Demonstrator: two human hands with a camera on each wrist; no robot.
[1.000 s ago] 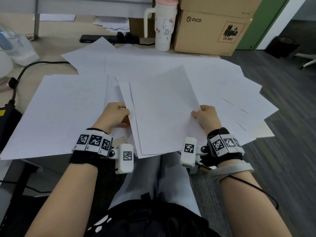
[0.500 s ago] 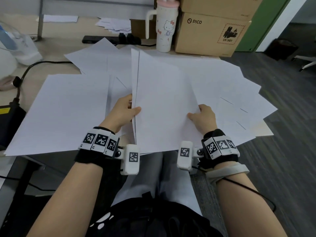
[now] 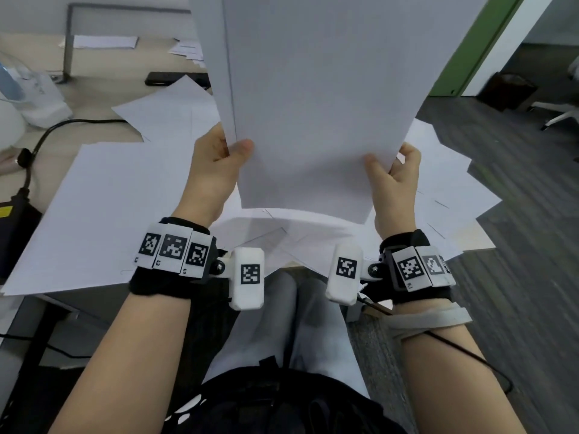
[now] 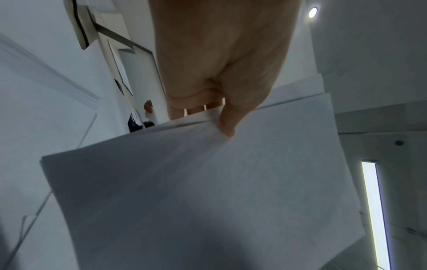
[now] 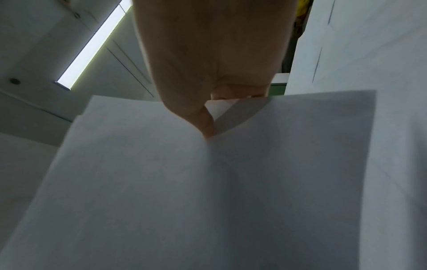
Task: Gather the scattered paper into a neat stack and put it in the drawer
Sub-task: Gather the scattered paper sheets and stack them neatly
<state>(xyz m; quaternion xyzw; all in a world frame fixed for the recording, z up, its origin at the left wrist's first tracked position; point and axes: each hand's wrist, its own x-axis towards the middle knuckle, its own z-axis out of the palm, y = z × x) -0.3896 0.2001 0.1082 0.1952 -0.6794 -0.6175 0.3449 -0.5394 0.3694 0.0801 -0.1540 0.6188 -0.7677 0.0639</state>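
Note:
A thin stack of white paper (image 3: 313,104) stands upright in front of me, its lower edge just above the desk. My left hand (image 3: 219,158) pinches its left edge, thumb on the near face. My right hand (image 3: 391,170) pinches its right edge the same way. In the left wrist view the stack (image 4: 208,191) fills the lower half, with my left hand (image 4: 221,113) gripping its edge. In the right wrist view the stack (image 5: 196,182) buckles a little at the thumb of my right hand (image 5: 208,120). Several loose sheets (image 3: 103,208) lie spread over the desk (image 3: 91,104). No drawer shows.
A black cable (image 3: 47,133) runs across the desk's left side, next to a white appliance (image 3: 34,95). A black flat device (image 3: 169,78) lies at the back. More sheets (image 3: 451,198) hang over the desk's right edge above grey floor. My knees are below the front edge.
The sheets that lay flat between my hands have been tipped up and lifted upright. Both hands rose with them and now hide the cup and the cardboard box behind.

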